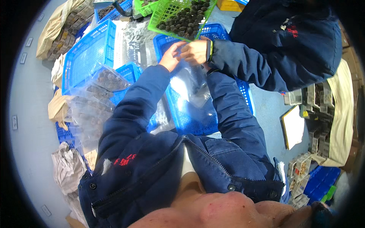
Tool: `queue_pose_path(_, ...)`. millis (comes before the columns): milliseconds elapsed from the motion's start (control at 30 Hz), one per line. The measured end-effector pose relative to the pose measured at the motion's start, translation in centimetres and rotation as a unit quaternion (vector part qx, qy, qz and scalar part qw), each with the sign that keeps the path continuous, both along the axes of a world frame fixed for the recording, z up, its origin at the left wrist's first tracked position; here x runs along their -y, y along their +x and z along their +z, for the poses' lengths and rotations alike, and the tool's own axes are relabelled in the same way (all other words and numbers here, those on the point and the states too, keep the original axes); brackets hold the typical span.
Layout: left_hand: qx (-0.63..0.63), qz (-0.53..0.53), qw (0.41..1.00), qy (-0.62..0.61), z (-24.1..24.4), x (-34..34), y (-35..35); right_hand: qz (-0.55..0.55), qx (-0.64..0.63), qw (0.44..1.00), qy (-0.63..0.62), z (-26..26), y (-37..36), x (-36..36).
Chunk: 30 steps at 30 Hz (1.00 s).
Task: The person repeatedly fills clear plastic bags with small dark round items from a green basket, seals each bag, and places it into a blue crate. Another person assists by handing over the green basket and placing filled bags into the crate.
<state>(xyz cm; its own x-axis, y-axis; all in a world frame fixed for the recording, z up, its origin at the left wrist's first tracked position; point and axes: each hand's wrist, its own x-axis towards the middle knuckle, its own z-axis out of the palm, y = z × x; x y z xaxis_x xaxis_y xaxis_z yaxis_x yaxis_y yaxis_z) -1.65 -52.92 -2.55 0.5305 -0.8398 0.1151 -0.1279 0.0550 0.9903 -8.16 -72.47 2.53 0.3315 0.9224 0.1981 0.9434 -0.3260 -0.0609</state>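
My left hand [170, 57] is at the upper end of a clear plastic bag [186, 82], thumb and fingers curved about its mouth. My right hand [206, 67] is mostly hidden behind a co-worker's hand [195, 52], which wears a dark and yellow wristband; its grip cannot be made out. The bag hangs between my forearms over a blue plastic basket [196, 129]. Just beyond our hands, a green plastic basket [155, 20] is tilted towards me. It holds many dark, wrinkled round pieces [185, 21], with its near corner almost at the bag's mouth.
At left stand another blue basket [88, 54] and several filled clear bags [91, 111]. The co-worker's navy sleeve [251, 61] reaches in from the right. A white sheet on a board [293, 126] lies on the right, near white baskets [302, 165] and a cream cloth [339, 119].
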Motion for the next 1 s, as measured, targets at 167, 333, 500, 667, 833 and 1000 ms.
queue_pose_path(167, 0.328, 0.032, 0.944, 0.012, 2.1, -0.9, 0.3, 0.005, -0.062, 0.995, 0.078, 0.6, 0.0, -1.4)
queue_pose_path(333, 0.444, -0.028, 0.894, 0.060, 3.8, -0.9, 2.0, 0.009, -0.510, 0.818, 0.268, 1.5, -0.3, -1.6)
queue_pose_path(500, 0.359, -0.171, 0.909, 0.124, 4.2, -0.6, 3.4, 0.063, -0.197, 0.978, 0.018, 0.6, 0.2, 1.5)
queue_pose_path(667, 0.379, -0.272, 0.876, 0.119, 9.5, -3.1, 1.3, -0.519, -0.031, 0.828, 0.210, 3.8, -12.2, -2.7)
queue_pose_path(833, 0.442, -0.279, 0.851, 0.049, 14.2, -4.6, -1.4, -0.527, -0.020, 0.824, 0.206, 7.9, -16.1, -4.5)
queue_pose_path(1000, 0.460, -0.271, 0.837, 0.120, 12.7, -5.8, -2.5, -0.527, -0.056, 0.817, 0.229, 5.7, -17.0, -6.2)
